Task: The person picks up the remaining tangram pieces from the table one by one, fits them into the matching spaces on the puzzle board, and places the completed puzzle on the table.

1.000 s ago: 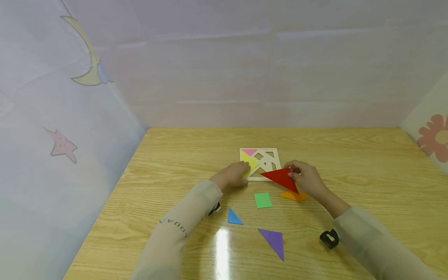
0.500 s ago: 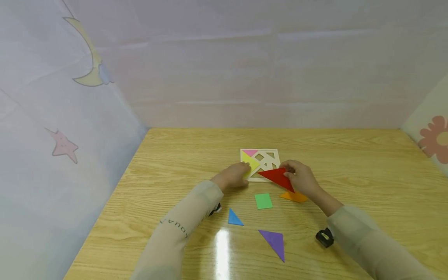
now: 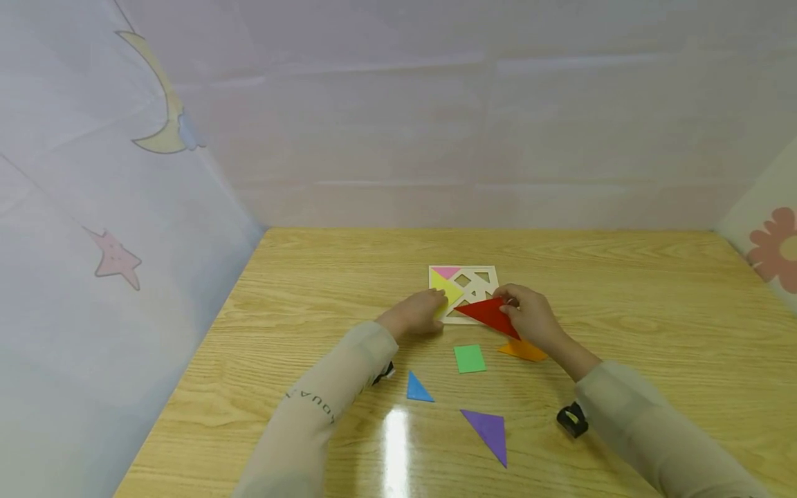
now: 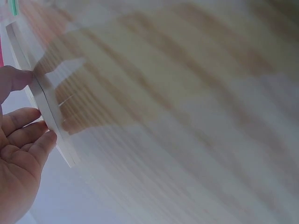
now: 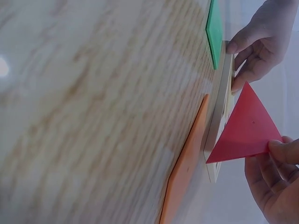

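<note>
Where red triangle [image 3: 488, 317] overlaps, board [image 3: 472, 283] partly hidden

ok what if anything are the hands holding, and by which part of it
The right hand pinches the red triangle by one corner, the one nearest that hand. The left hand grips the puzzle board at its near-left corner.

A wooden table [image 3: 299, 304] spans the lower frame. Lower centre lie a board [image 3: 480, 286], green square [image 3: 470, 359], orange piece [image 3: 524, 351], blue triangle [image 3: 418, 389], purple triangle [image 3: 491, 431].
</note>
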Demonstrator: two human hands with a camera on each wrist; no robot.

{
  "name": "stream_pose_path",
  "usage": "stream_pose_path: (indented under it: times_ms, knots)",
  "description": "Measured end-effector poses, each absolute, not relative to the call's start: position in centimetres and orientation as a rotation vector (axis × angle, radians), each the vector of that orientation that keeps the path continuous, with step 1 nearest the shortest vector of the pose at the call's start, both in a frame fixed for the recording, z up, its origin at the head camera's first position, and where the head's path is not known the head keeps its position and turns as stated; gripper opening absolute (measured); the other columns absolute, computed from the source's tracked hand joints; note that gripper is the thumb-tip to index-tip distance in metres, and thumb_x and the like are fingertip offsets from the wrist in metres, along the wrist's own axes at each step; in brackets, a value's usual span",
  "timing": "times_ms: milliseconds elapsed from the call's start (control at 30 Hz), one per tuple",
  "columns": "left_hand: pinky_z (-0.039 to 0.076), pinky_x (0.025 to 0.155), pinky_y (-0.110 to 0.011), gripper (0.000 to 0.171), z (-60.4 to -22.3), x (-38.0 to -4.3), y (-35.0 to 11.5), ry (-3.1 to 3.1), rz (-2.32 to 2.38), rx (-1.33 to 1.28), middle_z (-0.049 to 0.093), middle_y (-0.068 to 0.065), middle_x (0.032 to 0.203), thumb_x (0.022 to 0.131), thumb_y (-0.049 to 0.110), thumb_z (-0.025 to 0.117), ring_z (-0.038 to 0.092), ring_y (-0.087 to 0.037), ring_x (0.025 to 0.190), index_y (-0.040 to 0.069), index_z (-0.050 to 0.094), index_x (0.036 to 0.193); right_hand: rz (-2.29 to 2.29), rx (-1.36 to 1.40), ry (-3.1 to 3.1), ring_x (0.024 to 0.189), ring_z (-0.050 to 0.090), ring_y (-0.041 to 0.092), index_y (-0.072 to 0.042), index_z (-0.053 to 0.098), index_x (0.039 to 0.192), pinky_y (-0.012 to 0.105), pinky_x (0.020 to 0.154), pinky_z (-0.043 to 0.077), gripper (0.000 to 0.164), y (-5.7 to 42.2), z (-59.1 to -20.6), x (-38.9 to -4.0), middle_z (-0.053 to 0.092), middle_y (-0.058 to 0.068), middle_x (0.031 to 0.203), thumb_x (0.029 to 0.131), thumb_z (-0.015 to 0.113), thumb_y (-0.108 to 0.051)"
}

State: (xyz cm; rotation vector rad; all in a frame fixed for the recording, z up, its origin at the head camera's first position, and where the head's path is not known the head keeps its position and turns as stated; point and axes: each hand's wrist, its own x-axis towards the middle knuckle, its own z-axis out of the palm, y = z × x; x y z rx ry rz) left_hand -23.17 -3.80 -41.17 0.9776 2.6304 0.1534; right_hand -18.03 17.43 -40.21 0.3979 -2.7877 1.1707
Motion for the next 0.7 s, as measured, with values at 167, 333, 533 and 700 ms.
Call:
stream_pose_path:
  times_ms: [167,333,533,700]
  knots:
    - [0.017,0.102,-0.028,0.044,-41.29,-23.25,-3.82,2.629,0.138,0.986,0.030,-0.011,0.136,0.084,0.021,0.052,0.025,-0.023,0.125,0.003,0.043,0.123,1.182,0.398,-2.785,0.079,0.054,0.027,0.002,0.058,0.096,0.040,0.070,0.047,0.020,17.23,-40.39,-18.20,0.058,0.015,0.089,0.078,0.053,0.010]
    - [0.017,0.103,-0.028,0.045,-41.44,-23.29,-3.82,2.630,0.123,0.986,0.029,-0.011,0.136,0.085,0.022,0.052,0.024,-0.023,0.125,0.003,0.042,0.124,1.185,0.420,-2.767,0.079,0.055,0.027,0.002,0.057,0.095,0.038,0.069,0.048,0.020,16.94,-40.62,-18.46,0.059,0.014,0.089,0.078,0.053,0.011]
    - [0.016,0.103,-0.027,0.046,-41.44,-23.25,-3.84,2.632,0.138,0.981,0.030,-0.012,0.136,0.084,0.021,0.052,0.024,-0.023,0.125,0.003,0.042,0.125,1.188,0.443,-2.745,0.076,0.056,0.025,0.001,0.055,0.093,0.034,0.064,0.047,0.018,16.61,-40.66,-18.60,0.058,0.013,0.084,0.077,0.053,0.011]
    - [0.017,0.102,-0.028,0.044,-41.41,-23.22,-3.86,2.638,0.140,0.991,0.030,-0.013,0.135,0.084,0.021,0.052,0.025,-0.024,0.125,0.002,0.043,0.123,1.200,0.442,-2.754,0.076,0.056,0.025,0.000,0.054,0.092,0.033,0.063,0.047,0.017,16.40,-40.71,-18.73,0.059,0.012,0.084,0.078,0.053,0.010]
